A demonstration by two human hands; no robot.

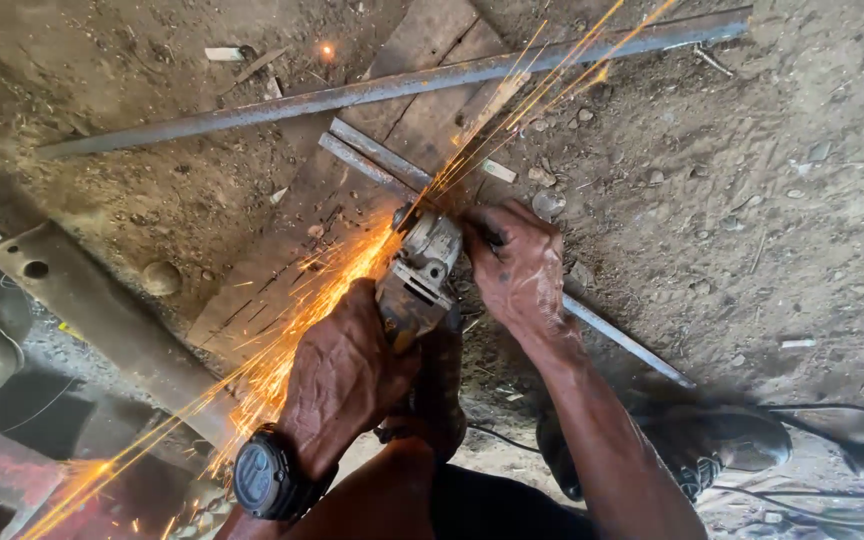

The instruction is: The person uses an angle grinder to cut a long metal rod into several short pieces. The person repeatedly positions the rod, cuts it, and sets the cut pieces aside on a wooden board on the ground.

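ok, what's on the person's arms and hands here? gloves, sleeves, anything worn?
Both arms are bare: no sleeves and no gloves. The left hand has a chunky black digital wristwatch with a round face strapped on its wrist. The right hand wears nothing, no ring or band visible, and shows dark grime smudges on its back and fingers.

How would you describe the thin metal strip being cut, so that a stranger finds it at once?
Start at the wooden board lying on the dirt ground. A narrow flat metal strip runs diagonally across it, under the angle grinder held by the left hand and right hand. Unlike the long bar above, sparks fly from it.
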